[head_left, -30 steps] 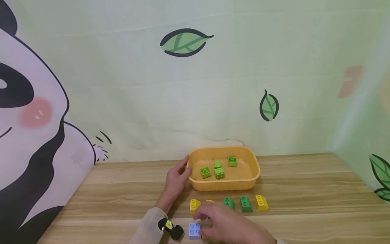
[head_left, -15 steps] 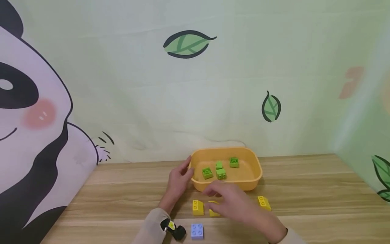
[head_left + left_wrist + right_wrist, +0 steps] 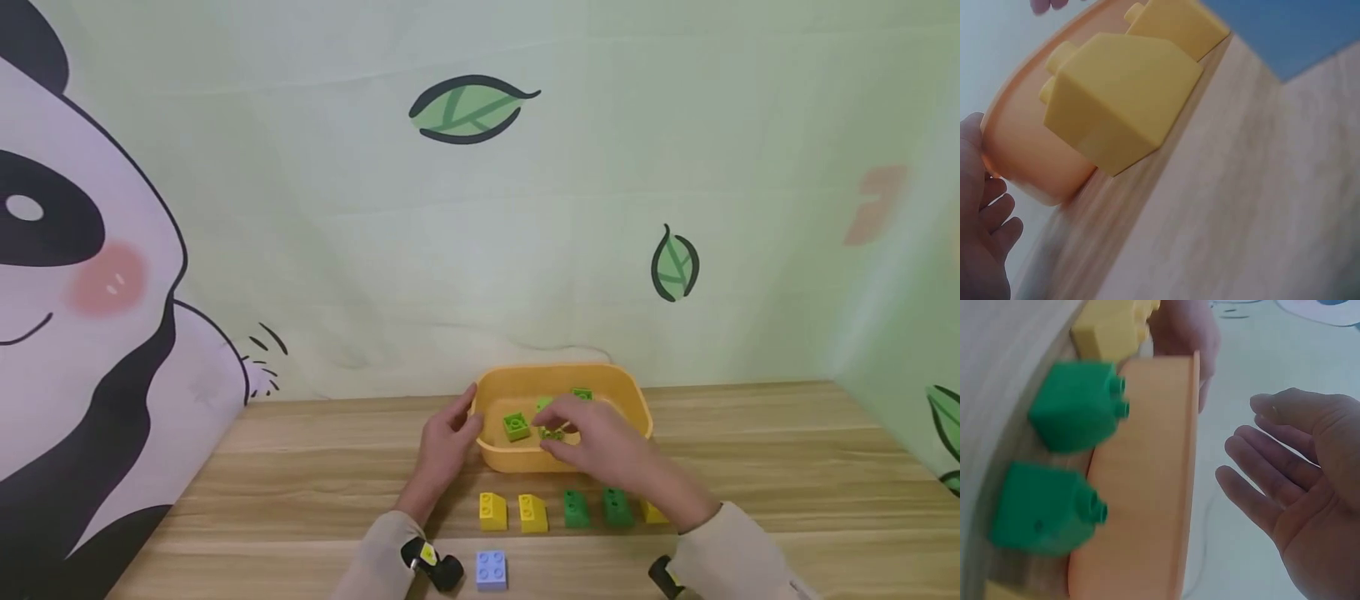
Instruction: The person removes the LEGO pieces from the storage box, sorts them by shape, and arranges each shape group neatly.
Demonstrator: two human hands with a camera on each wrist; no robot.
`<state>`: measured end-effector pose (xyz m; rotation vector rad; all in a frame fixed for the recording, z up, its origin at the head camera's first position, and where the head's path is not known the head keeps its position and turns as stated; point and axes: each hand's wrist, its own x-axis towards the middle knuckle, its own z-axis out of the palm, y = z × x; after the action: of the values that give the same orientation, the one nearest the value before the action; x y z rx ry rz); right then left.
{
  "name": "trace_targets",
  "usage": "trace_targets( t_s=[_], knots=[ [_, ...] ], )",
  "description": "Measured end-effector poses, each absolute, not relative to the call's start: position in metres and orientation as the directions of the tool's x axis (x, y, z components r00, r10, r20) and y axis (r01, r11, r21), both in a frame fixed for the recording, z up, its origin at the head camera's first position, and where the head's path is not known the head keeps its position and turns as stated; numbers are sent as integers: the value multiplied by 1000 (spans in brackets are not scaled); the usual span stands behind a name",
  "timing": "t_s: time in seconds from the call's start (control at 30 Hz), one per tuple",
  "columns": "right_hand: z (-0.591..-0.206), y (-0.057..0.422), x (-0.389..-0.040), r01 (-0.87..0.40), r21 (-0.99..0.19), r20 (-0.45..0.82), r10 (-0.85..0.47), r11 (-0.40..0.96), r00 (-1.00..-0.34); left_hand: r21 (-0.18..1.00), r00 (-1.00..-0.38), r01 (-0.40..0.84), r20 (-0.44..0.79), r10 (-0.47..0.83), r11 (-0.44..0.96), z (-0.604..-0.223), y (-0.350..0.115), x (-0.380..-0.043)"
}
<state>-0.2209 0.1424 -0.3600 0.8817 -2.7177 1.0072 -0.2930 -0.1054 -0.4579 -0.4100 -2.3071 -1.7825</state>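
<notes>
At the left end of an orange plastic bin (image 3: 525, 460), my left hand (image 3: 442, 446) grips the wall, its thumb at the rim. Several light green toy bricks (image 3: 516, 427) lie inside the bin. Over the bin's near side is my right hand (image 3: 600, 433), partly covering those bricks. In the right wrist view the right hand (image 3: 1310, 469) has parted, loosely bent fingers and nothing between them. In front of the bin stand yellow sloped bricks (image 3: 492, 511) and dark green ones (image 3: 576, 509) in a row. A blue-violet square brick (image 3: 491, 571) lies nearer me.
Everything rests on a wood-grain table (image 3: 315, 483). A cloth backdrop (image 3: 337, 208) with a panda and leaf prints hangs behind it. In the left wrist view a yellow brick (image 3: 1122, 94) and the blue brick (image 3: 1291, 37) are close to the camera.
My right hand has moved from beside the blue brick, forward past the row, to over the bin. The left hand stays at the bin. The head view has shifted slightly.
</notes>
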Motion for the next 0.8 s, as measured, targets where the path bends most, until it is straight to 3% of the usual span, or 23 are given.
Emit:
trace_targets(
  t_s=[0.3,0.8],
  knots=[
    [-358,151,-247,-502,-558,191,-487,661,-852,915,-945,326,313,91,237,-457,-105,-293],
    [-383,158,-283,-541,-520,146,-556,660,-818,915,-944,330,317,91,231,-458,-106,-293]
  ],
)
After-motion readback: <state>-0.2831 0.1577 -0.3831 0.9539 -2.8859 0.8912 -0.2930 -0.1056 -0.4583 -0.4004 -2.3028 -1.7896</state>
